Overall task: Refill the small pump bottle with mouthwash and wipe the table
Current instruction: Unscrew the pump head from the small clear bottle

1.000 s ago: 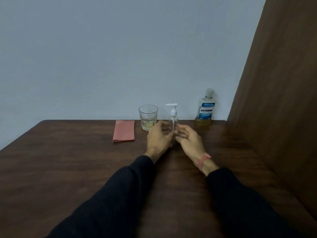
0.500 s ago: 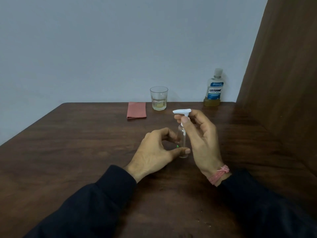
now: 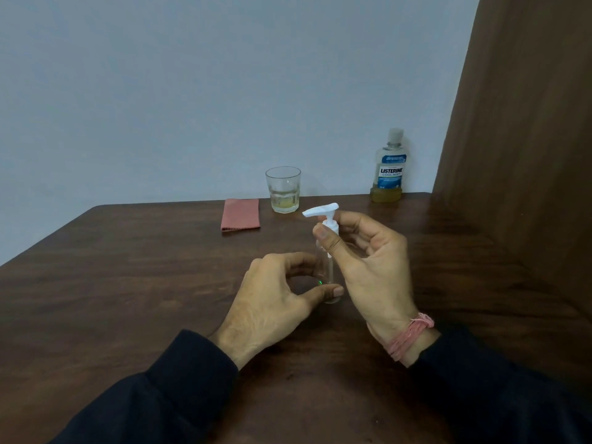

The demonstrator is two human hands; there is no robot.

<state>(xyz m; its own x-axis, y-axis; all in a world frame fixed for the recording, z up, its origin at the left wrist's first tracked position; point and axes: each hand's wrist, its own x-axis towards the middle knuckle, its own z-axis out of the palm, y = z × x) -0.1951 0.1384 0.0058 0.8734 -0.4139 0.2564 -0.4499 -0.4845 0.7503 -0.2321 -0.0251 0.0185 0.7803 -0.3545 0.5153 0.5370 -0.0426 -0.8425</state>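
pump bottle stands upright on the tabletop in front of me, clear, small, seemingly empty. my left hand is curled around its base, thumb tip pressed against the lower wall, steadying it. my right hand is pinched on the white pump collar, thumb in front, fingers behind, nozzle pointing left. likely step: unscrewing the pump head. handling guess: thin light plastic, easy to tip and easy to squash, smooth wall could slip, so hold low and firm with the left, turn only at the collar with the right; the dip tube will come out with the head, possibly dripping. mouthwash bottle is at the far edge against the wall, well apart, cap on, only a low band of amber liquid at the bottom; label reads "listerine cool mint", smaller print too small to read. glass with a little pale liquid stands at the far edge, a folded pink cloth lying just beside it on the left, untouched, for the wiping. pink thread band on my right wrist. no writing visible on the pump bottle.
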